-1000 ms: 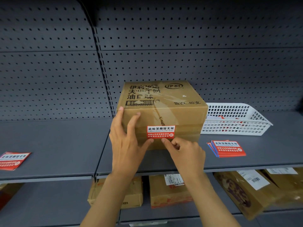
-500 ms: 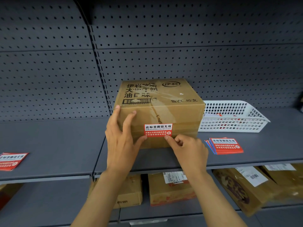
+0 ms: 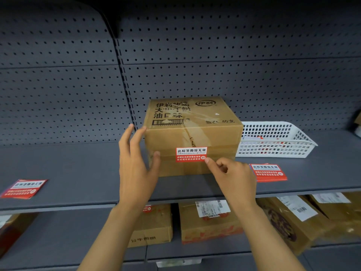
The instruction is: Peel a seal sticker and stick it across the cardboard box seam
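A brown cardboard box (image 3: pixel 203 122) with black printed characters stands on the grey shelf (image 3: pixel 78 173). A red and white seal sticker (image 3: pixel 191 154) lies flat across the horizontal seam on its front face. My left hand (image 3: pixel 136 169) is spread at the box's front left corner, thumb on the front face, fingers along the left side. My right hand (image 3: pixel 234 177) is curled, with its index fingertip touching the sticker's lower right corner. Neither hand holds anything.
A stack of red seal stickers (image 3: pixel 268 172) lies right of the box, another stack (image 3: pixel 24 188) at the shelf's far left. A white plastic basket (image 3: pixel 273 139) stands behind on the right. Several cardboard parcels (image 3: pixel 209 222) fill the shelf below. Perforated panels form the back wall.
My right index finger slid rightward along the sticker's bottom edge to its lower right corner. My left hand shifted left, off the sticker's left edge to the box corner.
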